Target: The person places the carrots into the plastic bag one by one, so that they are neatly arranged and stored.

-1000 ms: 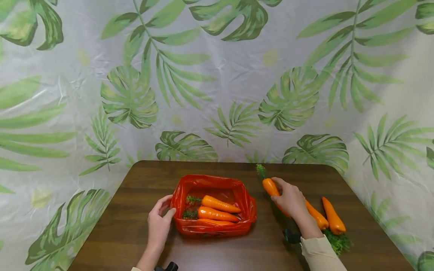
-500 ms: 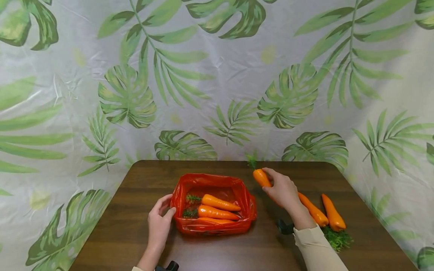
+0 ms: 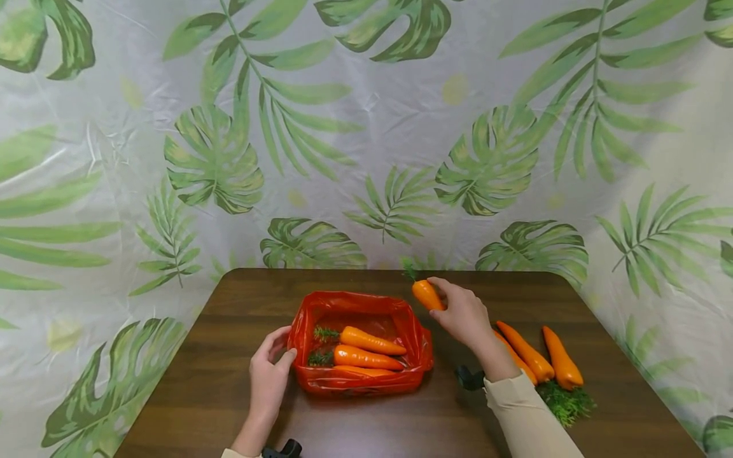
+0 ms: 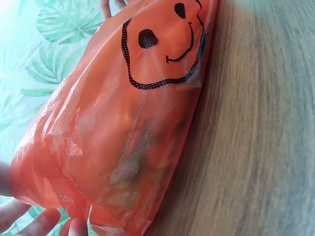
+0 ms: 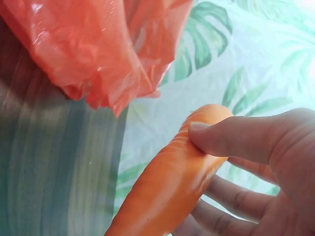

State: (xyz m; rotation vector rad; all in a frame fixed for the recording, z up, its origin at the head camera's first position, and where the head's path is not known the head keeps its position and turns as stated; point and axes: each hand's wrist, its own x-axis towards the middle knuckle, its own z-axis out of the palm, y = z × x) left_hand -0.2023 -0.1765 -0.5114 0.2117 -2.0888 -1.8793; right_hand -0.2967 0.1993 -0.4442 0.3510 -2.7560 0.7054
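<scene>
A red plastic bag [image 3: 366,385] stands open-topped on the table, with three carrots [image 3: 369,357] lying inside, green tops to the left. My left hand [image 3: 270,375] holds the bag's left side, thumb at the rim; in the left wrist view its fingers [image 4: 42,222] lie around the gathered plastic. Right of the bag, my right hand [image 3: 465,315] grips another carrot [image 3: 425,294] near its thick end, the leafy top pointing to the far left. The right wrist view shows the thumb pressed on this carrot [image 5: 162,182], with fingers beneath and the bag [image 5: 93,49] just beyond.
Several loose items lie on the right of the wooden table [image 3: 217,381]: carrots [image 3: 564,362] with tips pointing away, and their bushy green tops [image 3: 567,402] at the near end. A leaf-patterned sheet [image 3: 395,127] hangs behind the table's far edge.
My right hand has carried its carrot leftward and slightly away, closer to the bag's right side. Another loose carrot has come into sight by the right forearm. The left hand stays on the bag.
</scene>
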